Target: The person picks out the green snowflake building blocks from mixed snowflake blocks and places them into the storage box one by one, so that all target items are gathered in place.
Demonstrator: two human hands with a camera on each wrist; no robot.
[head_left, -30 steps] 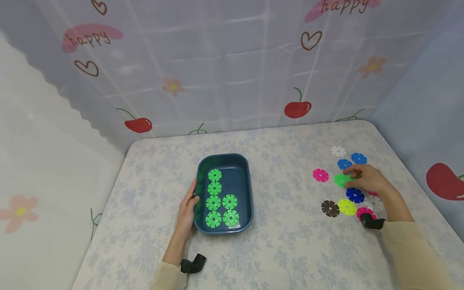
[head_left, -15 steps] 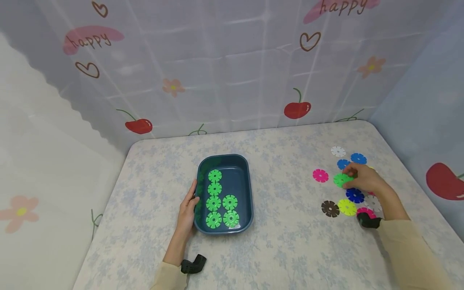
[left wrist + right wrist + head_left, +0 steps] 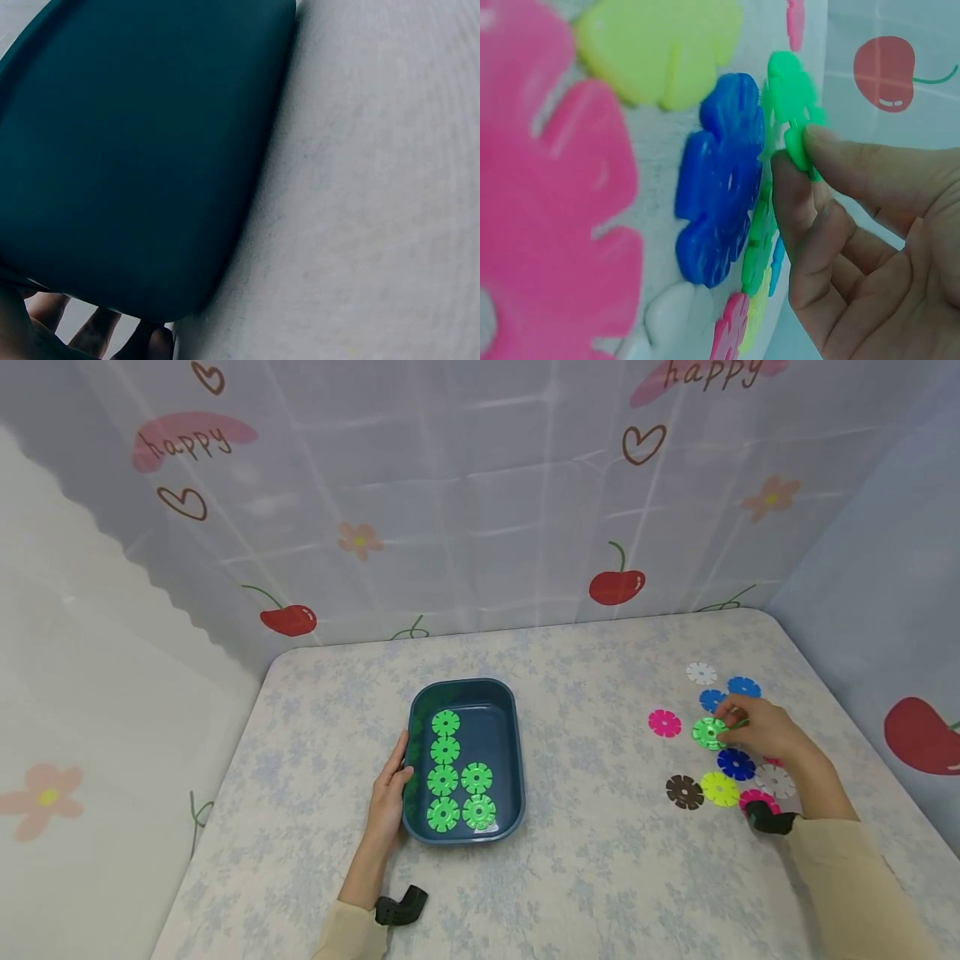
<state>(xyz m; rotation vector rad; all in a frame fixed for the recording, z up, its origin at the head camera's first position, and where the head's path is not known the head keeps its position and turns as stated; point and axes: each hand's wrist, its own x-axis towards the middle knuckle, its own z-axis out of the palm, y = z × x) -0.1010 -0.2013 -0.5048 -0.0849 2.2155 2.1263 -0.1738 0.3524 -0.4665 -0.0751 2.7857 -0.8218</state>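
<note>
My left hand [image 3: 386, 792] holds the left side of a dark blue plastic tray [image 3: 501, 743], its thumb at the rim. The tray's dark teal wall [image 3: 150, 165] fills much of the left wrist view, with fingers [image 3: 97, 330] at its lower edge. Several green notched snowflake discs [image 3: 442, 779] lie inside the tray in two columns. Over at the right, my right hand [image 3: 765, 728] pinches another green snowflake disc [image 3: 791, 90] between thumb and index finger. In the right wrist view this disc stands off the table, with another green disc [image 3: 757, 251] behind the blue one.
Around my right hand lie loose discs: pink [image 3: 664, 723], brown [image 3: 685, 792], yellow [image 3: 720, 789], dark blue [image 3: 736, 764], white [image 3: 701, 673] and light blue [image 3: 743, 686]. A printed curtain [image 3: 480, 527] hangs along the table's back edge.
My right fingers have closed on the green disc's right edge, and the hand has shifted slightly right since half a second ago. The left hand and tray stay in place.
</note>
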